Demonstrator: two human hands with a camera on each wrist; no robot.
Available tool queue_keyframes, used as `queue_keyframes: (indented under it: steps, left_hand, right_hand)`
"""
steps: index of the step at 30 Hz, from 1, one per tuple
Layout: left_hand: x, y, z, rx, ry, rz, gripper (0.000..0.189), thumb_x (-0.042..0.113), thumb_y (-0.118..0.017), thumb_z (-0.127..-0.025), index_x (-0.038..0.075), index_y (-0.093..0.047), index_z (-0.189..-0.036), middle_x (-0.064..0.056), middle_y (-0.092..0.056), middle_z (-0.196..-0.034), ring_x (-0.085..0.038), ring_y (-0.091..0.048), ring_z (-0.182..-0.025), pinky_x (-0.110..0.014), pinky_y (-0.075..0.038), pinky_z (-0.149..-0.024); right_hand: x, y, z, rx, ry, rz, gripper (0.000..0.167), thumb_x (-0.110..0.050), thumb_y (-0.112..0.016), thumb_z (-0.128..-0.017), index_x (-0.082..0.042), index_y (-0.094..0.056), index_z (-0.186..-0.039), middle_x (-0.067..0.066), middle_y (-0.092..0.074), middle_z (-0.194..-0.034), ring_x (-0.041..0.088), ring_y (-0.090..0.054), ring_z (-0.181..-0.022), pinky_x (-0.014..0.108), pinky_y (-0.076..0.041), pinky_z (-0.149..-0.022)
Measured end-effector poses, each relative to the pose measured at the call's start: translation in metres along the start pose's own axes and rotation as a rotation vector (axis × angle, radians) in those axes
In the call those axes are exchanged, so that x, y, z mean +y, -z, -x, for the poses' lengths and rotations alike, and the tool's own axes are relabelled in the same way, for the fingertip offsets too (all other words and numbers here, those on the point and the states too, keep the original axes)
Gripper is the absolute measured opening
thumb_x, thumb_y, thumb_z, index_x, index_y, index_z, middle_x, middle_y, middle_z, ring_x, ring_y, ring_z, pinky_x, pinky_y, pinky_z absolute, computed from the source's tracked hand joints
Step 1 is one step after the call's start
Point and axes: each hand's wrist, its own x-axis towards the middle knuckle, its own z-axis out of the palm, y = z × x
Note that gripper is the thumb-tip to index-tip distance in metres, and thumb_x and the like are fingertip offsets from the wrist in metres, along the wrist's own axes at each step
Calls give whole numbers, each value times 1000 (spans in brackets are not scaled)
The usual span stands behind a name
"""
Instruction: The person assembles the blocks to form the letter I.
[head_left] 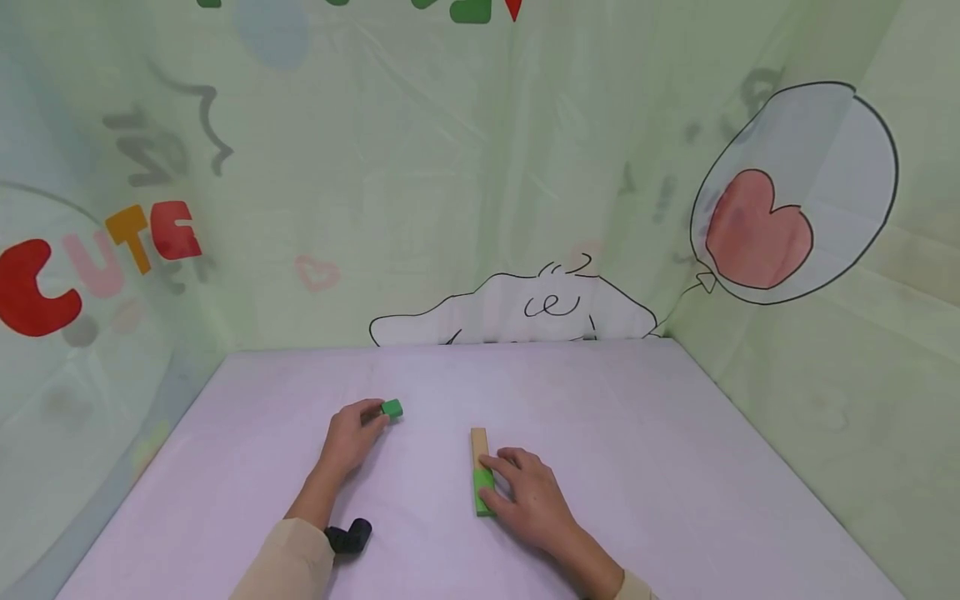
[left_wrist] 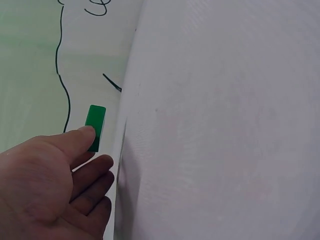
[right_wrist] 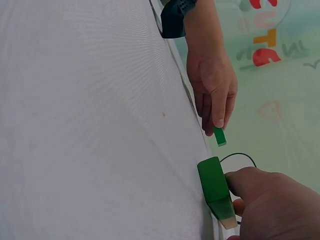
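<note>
In the head view, my left hand (head_left: 352, 435) holds a small green block (head_left: 392, 408) over the left half of the table. Its thumb and fingertips pinch the block (left_wrist: 95, 125) at one end, as the left wrist view shows. My right hand (head_left: 534, 498) rests its thumb and index finger on a row of blocks lying on the table. The row has a green block (head_left: 485, 508) at the near end and a plain wooden block (head_left: 478, 442) at the far end, lined up end to end. The thumb touches the green block (right_wrist: 212, 180) along its upper side.
The table (head_left: 637, 400) has a pale cloth top. Behind it hangs a light green printed curtain (head_left: 450, 167), with more curtain along both sides. A black wrist strap piece (head_left: 351, 536) sits at the left wrist, close over the table.
</note>
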Motion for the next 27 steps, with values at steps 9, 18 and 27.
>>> queue_keyframes:
  steps: [9, 18, 27]
  left_hand:
    - [5, 0, 0, -21, 12, 14, 44, 22, -65, -102, 4, -60, -142, -19, -62, -144, -42, -47, -144, -60, -39, -119]
    - [8, -1, -1, -29, 2, 31, 43, 22, -64, -102, 5, -61, -141, -18, -63, -143, -41, -47, -145, -60, -37, -120]
    - [14, -6, -1, -55, 5, 67, 43, 23, -62, -103, 7, -60, -142, -18, -59, -147, -41, -45, -145, -60, -38, -120]
  right_hand:
    - [0, 1, 0, -3, 3, -7, 42, -34, -75, -91, -19, -72, -130, 11, -65, -131, 33, -58, -127, 60, -47, -106]
    - [0, 0, -1, 0, 7, -15, 41, -33, -74, -92, -19, -72, -131, 11, -65, -131, 34, -58, -128, 60, -46, -108]
    - [-2, 2, 0, 0, 5, -14, 42, -34, -74, -92, -18, -71, -131, 12, -65, -132, 34, -58, -129, 60, -46, -107]
